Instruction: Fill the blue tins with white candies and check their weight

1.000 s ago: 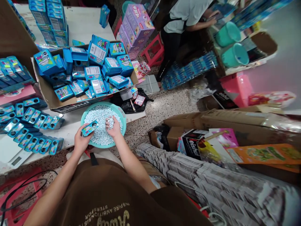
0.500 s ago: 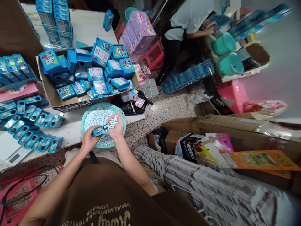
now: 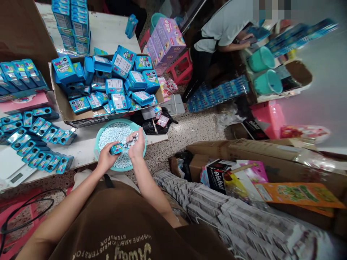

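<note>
My left hand (image 3: 106, 157) grips a small blue candy box (image 3: 116, 148), its end turned toward my other hand. Cupped beside that end, my right hand (image 3: 136, 147) holds several pale candies (image 3: 130, 141). Both hands are over a turquoise basin (image 3: 97, 143) filled with pale blue-white candies (image 3: 112, 133). Behind the basin, a cardboard carton (image 3: 60, 108) is heaped with blue candy boxes (image 3: 114, 86). To the left, rows of blue boxes (image 3: 38, 159) stand with round holes facing up.
A white scale (image 3: 16, 177) lies at the table's left edge. Stacked blue boxes (image 3: 71, 25) stand at the back. A person in a pale shirt (image 3: 225, 25) works beyond, near turquoise buckets (image 3: 261, 59). Grey-white stacks (image 3: 206, 206) and a long carton (image 3: 244, 144) are on my right.
My right hand has curled further in around the candies, close to the box end. The whole view has shifted slightly; the left hand keeps its hold on the box.
</note>
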Action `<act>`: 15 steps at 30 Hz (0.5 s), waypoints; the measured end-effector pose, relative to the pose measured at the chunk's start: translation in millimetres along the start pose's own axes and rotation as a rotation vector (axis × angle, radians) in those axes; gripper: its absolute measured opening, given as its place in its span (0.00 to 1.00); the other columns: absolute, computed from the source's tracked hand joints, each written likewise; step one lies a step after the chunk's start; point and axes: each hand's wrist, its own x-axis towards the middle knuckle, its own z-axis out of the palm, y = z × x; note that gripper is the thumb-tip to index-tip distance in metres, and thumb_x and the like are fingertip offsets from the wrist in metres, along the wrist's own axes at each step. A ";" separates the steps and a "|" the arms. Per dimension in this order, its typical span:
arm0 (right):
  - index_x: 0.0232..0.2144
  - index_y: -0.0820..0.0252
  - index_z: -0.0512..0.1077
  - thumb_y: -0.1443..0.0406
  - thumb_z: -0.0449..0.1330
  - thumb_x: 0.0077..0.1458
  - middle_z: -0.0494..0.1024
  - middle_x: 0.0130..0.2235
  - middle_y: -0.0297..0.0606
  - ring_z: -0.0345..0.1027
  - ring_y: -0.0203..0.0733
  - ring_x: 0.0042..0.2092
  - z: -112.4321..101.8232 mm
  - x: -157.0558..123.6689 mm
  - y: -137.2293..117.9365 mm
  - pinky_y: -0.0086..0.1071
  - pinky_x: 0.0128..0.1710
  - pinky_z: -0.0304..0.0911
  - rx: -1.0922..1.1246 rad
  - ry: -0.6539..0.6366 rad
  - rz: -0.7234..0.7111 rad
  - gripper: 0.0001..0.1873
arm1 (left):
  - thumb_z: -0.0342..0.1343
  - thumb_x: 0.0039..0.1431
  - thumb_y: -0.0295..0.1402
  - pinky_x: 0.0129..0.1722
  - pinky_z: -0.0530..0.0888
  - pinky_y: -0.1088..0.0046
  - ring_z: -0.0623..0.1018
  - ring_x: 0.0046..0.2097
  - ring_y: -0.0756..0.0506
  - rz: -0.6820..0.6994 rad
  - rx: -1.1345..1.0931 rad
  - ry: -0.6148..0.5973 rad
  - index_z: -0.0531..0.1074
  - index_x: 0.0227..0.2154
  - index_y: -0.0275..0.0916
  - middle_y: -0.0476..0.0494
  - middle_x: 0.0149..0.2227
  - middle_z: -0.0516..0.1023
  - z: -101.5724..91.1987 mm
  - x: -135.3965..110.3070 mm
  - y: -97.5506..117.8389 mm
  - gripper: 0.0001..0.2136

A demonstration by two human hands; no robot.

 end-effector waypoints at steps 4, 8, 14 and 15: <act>0.19 0.57 0.57 0.47 0.55 0.51 0.56 0.15 0.23 0.52 0.27 0.17 0.1 2.2 -4.5 0.24 0.19 0.52 0.009 0.038 0.000 0.23 | 0.59 0.47 0.26 0.50 0.70 0.65 0.75 0.47 0.44 0.052 -0.035 0.011 0.73 0.42 0.42 0.45 0.44 0.76 5.9 0.5 2.2 0.17; 0.19 0.57 0.56 0.46 0.54 0.52 0.54 0.15 0.22 0.49 0.26 0.16 -0.6 -0.4 -13.0 0.24 0.17 0.48 -0.001 0.049 0.008 0.24 | 0.59 0.46 0.26 0.49 0.70 0.64 0.75 0.47 0.44 0.059 -0.101 0.059 0.73 0.42 0.40 0.44 0.44 0.76 10.3 1.1 4.5 0.17; 0.19 0.57 0.56 0.48 0.55 0.51 0.54 0.14 0.21 0.48 0.25 0.16 -1.6 0.9 -16.8 0.24 0.16 0.45 0.008 0.040 -0.066 0.23 | 0.55 0.47 0.23 0.51 0.69 0.65 0.74 0.48 0.45 0.189 -0.098 0.066 0.73 0.42 0.42 0.45 0.45 0.76 14.0 5.9 6.0 0.17; 0.19 0.57 0.56 0.48 0.55 0.51 0.54 0.14 0.21 0.48 0.25 0.16 -1.1 2.5 -16.2 0.24 0.16 0.45 0.013 0.054 -0.062 0.23 | 0.57 0.47 0.25 0.50 0.70 0.64 0.74 0.48 0.44 0.169 -0.115 0.068 0.73 0.42 0.42 0.44 0.45 0.76 16.3 6.6 4.6 0.16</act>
